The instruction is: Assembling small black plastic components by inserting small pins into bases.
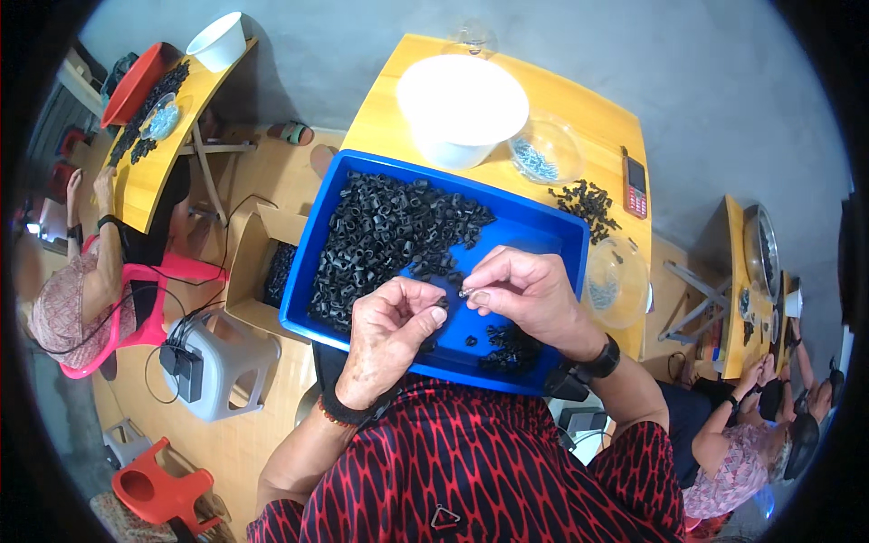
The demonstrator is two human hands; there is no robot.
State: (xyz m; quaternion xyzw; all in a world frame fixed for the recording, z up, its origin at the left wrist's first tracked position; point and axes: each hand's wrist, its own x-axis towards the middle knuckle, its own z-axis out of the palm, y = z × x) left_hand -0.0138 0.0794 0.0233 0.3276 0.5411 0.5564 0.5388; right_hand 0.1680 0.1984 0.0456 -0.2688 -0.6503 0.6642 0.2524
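Over a blue tray (543, 226), my left hand (385, 335) is closed, thumb against forefinger, on a small black plastic part (443, 303). To its right, my right hand (529, 290) pinches a tiny shiny piece, possibly a screw (465, 292), with its tip toward the left hand. The two sets of fingertips are close but apart. A large heap of black plastic parts (380, 226) fills the tray's left side. Beneath my right wrist, a smaller pile of black pieces (507, 348) lies in the near right corner.
On the yellow table (380, 100) stand a white bucket (453, 136), a clear bowl of screws (543, 154), another clear bowl (615, 281), loose black parts (588, 206) and a phone (635, 185). A cardboard box (244, 262) and grey stool (222, 362) stand left. Other people sit at both sides.
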